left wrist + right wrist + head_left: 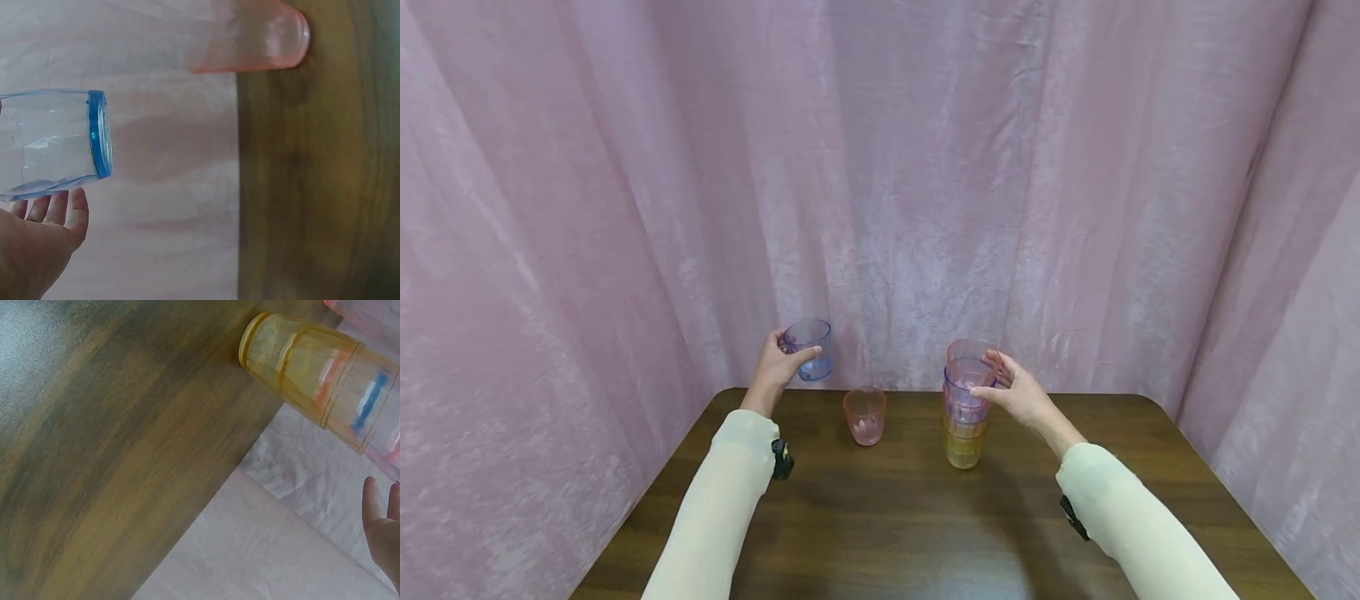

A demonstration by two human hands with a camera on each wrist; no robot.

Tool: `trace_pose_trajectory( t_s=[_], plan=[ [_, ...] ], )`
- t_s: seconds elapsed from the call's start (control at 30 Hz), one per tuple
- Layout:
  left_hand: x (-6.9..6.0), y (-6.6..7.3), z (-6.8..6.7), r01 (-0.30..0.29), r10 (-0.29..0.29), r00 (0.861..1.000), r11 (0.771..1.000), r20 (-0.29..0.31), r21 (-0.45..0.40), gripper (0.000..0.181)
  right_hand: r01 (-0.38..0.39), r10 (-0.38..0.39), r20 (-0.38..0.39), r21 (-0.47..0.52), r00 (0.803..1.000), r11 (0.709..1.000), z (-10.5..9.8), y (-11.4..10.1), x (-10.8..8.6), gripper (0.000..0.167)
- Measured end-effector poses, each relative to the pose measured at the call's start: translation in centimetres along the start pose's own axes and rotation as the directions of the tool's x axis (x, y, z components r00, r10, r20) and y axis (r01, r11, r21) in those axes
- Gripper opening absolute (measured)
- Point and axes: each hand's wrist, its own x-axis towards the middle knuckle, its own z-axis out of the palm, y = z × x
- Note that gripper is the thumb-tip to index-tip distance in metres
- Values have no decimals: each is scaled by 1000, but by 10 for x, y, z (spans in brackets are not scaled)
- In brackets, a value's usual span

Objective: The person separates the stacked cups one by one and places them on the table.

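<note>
Left grip (777, 367) holding blue cup (816, 367), right (1018, 397) holding stack (965, 414), pink cup (865, 418) between, curtain (917, 208) behind

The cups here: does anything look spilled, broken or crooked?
Nothing stands out. The lone pink cup stands upright on the table, the left hand holds the blue cup in the air, and the right hand grips the top of the cup stack. No spill or break shows; fine cracks would be too small to tell.
</note>
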Motion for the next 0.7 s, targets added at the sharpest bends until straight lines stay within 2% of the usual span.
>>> trace_pose_trajectory(
  t_s=[0.17, 0.43, 0.7],
  plan=[
    [-5, -19, -4, 35, -35, 999, 999, -3, -2, 85, -4, 4, 4, 3, 1000, 1000, 2, 1, 0, 88],
    [-10, -43, -3, 22, -23, 1000, 999, -10, -41, 84, -4, 4, 13, 4, 1000, 1000, 1, -2, -2, 86],
    [-18, -66, -2, 51, -50, 998, 999, -29, 16, 86, 13, -13, 6, -10, 1000, 1000, -2, -4, -4, 86]
  ],
)
